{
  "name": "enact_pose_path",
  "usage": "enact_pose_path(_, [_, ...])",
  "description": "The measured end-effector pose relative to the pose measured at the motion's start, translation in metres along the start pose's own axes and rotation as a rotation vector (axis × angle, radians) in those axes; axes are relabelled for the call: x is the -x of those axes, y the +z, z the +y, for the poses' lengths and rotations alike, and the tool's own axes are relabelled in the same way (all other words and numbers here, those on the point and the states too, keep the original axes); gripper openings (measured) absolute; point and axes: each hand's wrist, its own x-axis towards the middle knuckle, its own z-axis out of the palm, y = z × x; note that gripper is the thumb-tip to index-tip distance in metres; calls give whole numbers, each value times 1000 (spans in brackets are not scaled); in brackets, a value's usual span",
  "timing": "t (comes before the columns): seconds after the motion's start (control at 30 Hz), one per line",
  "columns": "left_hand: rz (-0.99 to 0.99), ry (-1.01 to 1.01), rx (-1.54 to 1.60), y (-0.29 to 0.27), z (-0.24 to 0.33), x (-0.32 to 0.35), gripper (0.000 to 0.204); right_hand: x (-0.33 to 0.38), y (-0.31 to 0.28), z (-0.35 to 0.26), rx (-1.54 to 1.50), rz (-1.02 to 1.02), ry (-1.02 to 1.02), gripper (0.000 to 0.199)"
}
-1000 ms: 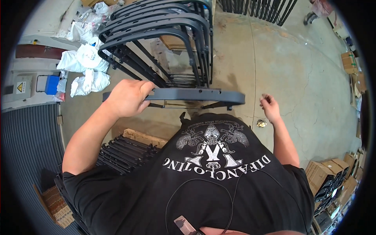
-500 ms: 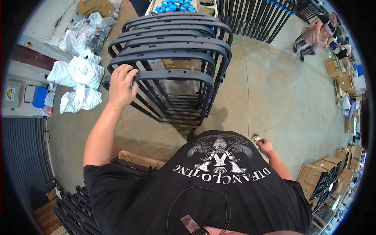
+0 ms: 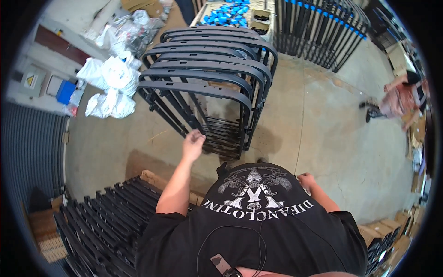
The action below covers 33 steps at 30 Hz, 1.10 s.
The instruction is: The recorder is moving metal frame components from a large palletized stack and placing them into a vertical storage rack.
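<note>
You have a grayish tan floor (image 3: 341, 138) in front of you. A row of tall black frames (image 3: 198, 91) stands on it. Left of that row, puffy white bags (image 3: 113, 76) sit on the floor. Right of the row and farther from you, more black frames (image 3: 314, 34) with blue bits stand. A thin line (image 3: 301, 124) runs along the floor right of the row.

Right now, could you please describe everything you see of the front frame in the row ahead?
The front frame is black and matte, like painted metal. It stands upright on the floor, nearest in a row of similar frames. Its flat top bar has rounded corners, a small slot and sides dropping below. The left hand is near its lower part; contact is unclear.
</note>
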Motion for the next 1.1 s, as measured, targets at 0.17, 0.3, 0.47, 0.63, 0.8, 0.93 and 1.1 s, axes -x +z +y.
enact_pose_path(0.17, [-73, -257, -531, 64, -31, 109, 34, 14, 11, -182, 228, -119, -759, 50])
enact_pose_path(0.3, [-229, -355, -683, 92, -90, 172, 37, 77, 46, -319, 274, -274, -1283, 65])
enact_pose_path(0.47, [53, -371, -319, 83, -169, 248, 44, 119, 82, -381, 555, -52, -1227, 52])
enact_pose_path(0.63, [128, -494, -513, 71, -203, 349, 49, 102, 77, -382, 559, -25, -1160, 52])
enact_pose_path(0.8, [208, -413, -681, 47, -267, 514, 50, 90, 45, -387, 598, 40, -1166, 53])
enact_pose_path(0.93, [227, -101, -738, 88, -296, 533, 49, 102, 36, -386, 625, 131, -1238, 54])
enact_pose_path(1.1, [367, 232, -846, 149, -315, 513, 48, 92, 44, -352, 428, 67, -1317, 47])
